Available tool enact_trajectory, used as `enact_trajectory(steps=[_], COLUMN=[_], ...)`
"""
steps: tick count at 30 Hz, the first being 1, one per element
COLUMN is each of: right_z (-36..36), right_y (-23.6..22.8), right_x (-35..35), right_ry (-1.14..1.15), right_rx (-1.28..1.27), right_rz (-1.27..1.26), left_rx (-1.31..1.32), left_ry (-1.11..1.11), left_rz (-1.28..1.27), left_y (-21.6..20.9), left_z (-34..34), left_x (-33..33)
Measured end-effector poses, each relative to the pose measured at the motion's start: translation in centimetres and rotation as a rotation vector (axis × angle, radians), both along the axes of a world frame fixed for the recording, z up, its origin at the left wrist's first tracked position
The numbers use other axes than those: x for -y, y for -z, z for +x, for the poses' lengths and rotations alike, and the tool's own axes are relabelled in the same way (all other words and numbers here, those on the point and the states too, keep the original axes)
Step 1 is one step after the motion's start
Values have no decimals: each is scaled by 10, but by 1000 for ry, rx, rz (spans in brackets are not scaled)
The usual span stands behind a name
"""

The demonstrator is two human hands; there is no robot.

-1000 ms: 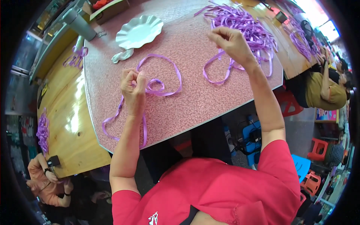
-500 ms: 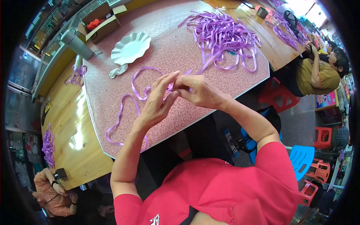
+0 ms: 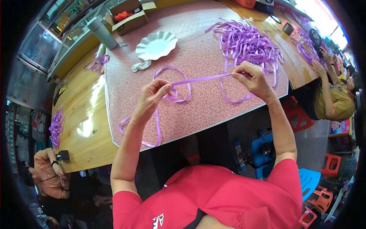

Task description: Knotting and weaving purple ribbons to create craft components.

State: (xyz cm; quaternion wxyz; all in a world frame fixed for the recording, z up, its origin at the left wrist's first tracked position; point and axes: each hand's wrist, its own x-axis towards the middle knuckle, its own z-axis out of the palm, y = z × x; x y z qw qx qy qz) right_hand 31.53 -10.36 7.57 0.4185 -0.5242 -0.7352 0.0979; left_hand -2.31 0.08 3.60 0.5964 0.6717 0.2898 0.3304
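A narrow purple ribbon (image 3: 202,79) is drawn taut between my two hands, above the pink speckled table mat (image 3: 198,114). My left hand (image 3: 153,98) pinches one end of this stretch between thumb and fingers. My right hand (image 3: 253,78) grips the other end, its fingers curled closed. Loose lengths of ribbon hang and loop on the mat below my left hand, and another loop curves down beneath my right. Beyond my right hand lies a big tangled pile of purple ribbons (image 3: 248,44).
A white scalloped dish (image 3: 156,45) sits beyond my left hand, beside a crumpled whitish piece (image 3: 141,65). Farther back stand a grey-green bottle (image 3: 102,33) and an open cardboard box (image 3: 127,17). Co-workers sit at left and right; more ribbons (image 3: 56,128) lie at the left edge.
My hands were close together over the ribbon; now they are spread apart, the right one moved rightward, with the ribbon stretched between them. The whole view has shifted slightly.
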Motion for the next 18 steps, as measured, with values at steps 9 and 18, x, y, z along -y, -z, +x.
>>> enact_trajectory(steps=[9,18], right_z=[-67,-115], right_y=[14,28], right_x=[-36,-70], right_ry=[-42,-232], right_rx=[189,-256], right_rz=[91,-62], left_rx=[-78,-78], left_ry=[54,50], left_rz=[-34,-67], left_y=[-14,-16], left_z=[31,25], left_x=[4,-29])
